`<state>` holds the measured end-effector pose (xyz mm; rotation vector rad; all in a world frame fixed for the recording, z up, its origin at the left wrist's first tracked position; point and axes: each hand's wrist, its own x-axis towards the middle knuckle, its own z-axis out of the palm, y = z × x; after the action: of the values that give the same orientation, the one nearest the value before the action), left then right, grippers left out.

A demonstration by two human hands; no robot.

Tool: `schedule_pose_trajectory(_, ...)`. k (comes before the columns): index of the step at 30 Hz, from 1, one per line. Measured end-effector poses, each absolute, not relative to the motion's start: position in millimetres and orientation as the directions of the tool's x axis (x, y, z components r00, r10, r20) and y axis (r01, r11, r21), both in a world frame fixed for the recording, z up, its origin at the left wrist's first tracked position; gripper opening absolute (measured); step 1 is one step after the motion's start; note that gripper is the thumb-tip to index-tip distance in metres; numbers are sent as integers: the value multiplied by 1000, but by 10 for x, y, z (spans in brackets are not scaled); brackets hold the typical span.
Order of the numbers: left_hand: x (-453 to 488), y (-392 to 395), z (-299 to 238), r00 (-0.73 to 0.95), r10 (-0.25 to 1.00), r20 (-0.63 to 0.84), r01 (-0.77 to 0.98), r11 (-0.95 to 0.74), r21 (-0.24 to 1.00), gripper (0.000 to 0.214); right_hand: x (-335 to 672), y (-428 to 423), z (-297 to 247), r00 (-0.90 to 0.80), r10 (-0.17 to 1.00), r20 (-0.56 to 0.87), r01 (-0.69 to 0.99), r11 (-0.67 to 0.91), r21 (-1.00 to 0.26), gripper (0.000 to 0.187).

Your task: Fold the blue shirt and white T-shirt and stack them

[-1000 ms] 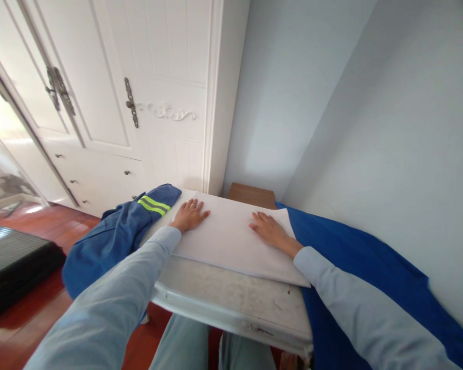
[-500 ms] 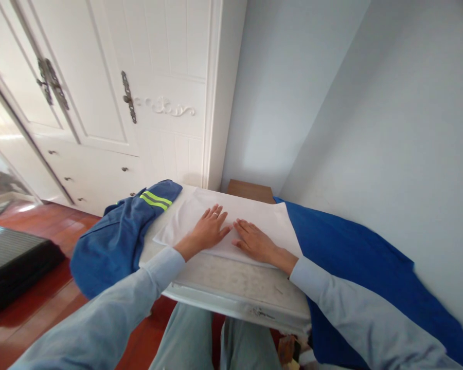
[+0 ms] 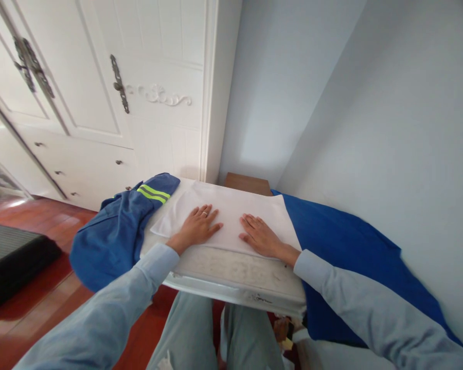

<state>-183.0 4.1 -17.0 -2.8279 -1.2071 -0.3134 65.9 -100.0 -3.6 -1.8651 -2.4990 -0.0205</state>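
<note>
A folded white cloth (image 3: 231, 208) lies on a worn white tabletop (image 3: 235, 275). My left hand (image 3: 197, 226) rests flat on the cloth's near left part, fingers spread, a ring on one finger. My right hand (image 3: 258, 235) lies flat on the cloth's near right part, fingers stretched out. Neither hand holds anything. A dark blue work garment (image 3: 116, 231) with yellow-green stripes hangs over the table's left edge. A bright blue cloth (image 3: 343, 252) covers the table's right side, under my right forearm.
A white wardrobe (image 3: 100, 92) with metal handles stands at the back left. Pale walls (image 3: 370, 118) close in behind and to the right. A brown wooden piece (image 3: 249, 182) sits behind the table. A black object (image 3: 11, 262) lies on the red wooden floor at left.
A second ago my hands lay far apart near the cloth's far corners. They slid toward me and together over the cloth, then parted a little. The view shifted slightly.
</note>
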Motion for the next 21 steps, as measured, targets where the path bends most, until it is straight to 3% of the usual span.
schedule_pose_trajectory(14,-1905,37,-131,681,708,187,720,-694,10,68,737,-1076,-2,-270,963,7,962,270,-26,76)
schedule_pose_trajectory(21,-2161,134,-168,670,714,204,719,-692,61,67,757,-1067,-27,-282,959,23,958,283,-46,74)
